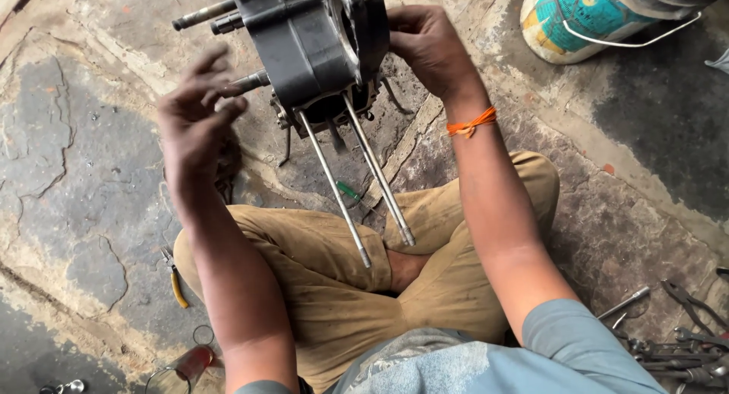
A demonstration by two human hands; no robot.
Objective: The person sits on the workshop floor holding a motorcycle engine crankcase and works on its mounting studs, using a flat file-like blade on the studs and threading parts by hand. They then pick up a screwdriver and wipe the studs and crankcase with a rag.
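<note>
— Looking down past the knees, where did the engine case (307, 48) sit, and which hand was on it?

— It stood on the stone floor (76, 158) just beyond the person's crossed legs, toward the far edge of the view; the right hand (429, 44) was already against its right side, fingers curled round the rim of the round opening, so it was the nearer hand and in contact.

— And the left hand (194, 117)?

— Off the case; it hung just beside the left flank, fingers spread loosely apart and clamped on nothing; the short shaft stub (247, 82) poked out of the case toward its fingertips, close but, as far as the blur allowed, not touching.

— Which way did the long axis run?

— The two long studs (357, 189) ran from the underside of the case straight back toward the person, their free ends over the tan trousers (319, 272); so the case lay forward of both hands, with the studs pointing between the forearms; two more shafts stuck out to the left at the upper edge.

— Anything else about?

— Yellow-handled pliers (175, 276) on the floor by the left knee; a heap of spanners (683, 348) at the near right corner; a painted bucket (585, 18) at the far right; well apart from either hand.
</note>
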